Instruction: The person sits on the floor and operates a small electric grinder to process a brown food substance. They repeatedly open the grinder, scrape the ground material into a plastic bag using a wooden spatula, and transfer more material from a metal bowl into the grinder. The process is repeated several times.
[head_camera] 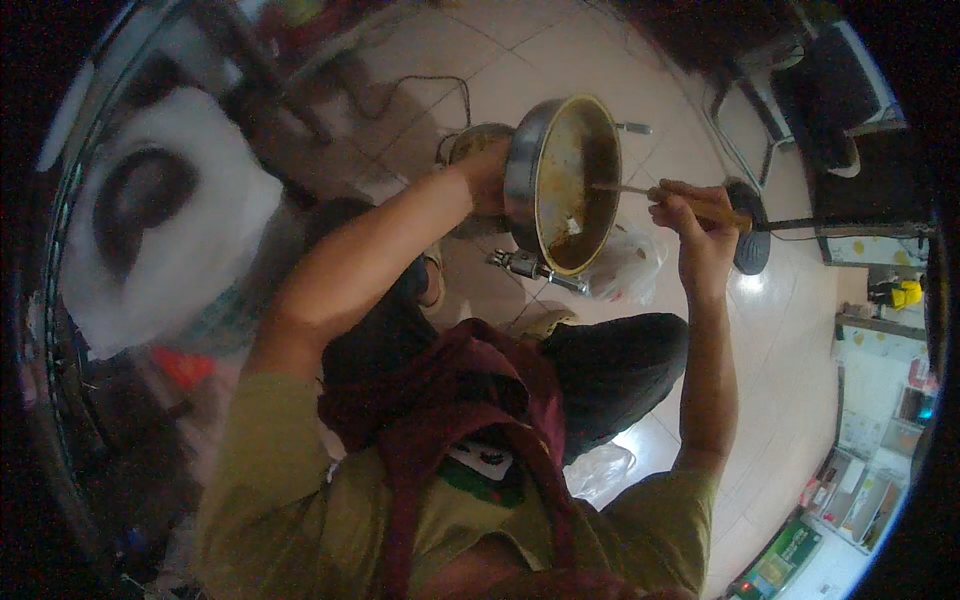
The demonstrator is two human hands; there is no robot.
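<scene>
A round metal pan [523,176] with a yellowish rim and a brown-stained inside is tilted up on its side. Behind its base is my left hand [487,176], supporting it; the fingers are mostly hidden by the pan. My right hand [697,214] grips the wooden handle of a soldering iron [724,215], whose thin shaft points into the pan, with a dark cord running off to the right. Whether the tip touches the pan wall cannot be told. A small pale scrap [574,226] lies inside the pan. Just below the pan is a metal fitting [525,264].
A clear plastic bag [634,262] lies on the tiled floor beyond the pan. A dark oval object [750,244] is behind my right hand. At the left stands a white sack-like thing [225,172]. Furniture legs [739,154] are at the upper right, and a black cable [420,77] crosses the floor.
</scene>
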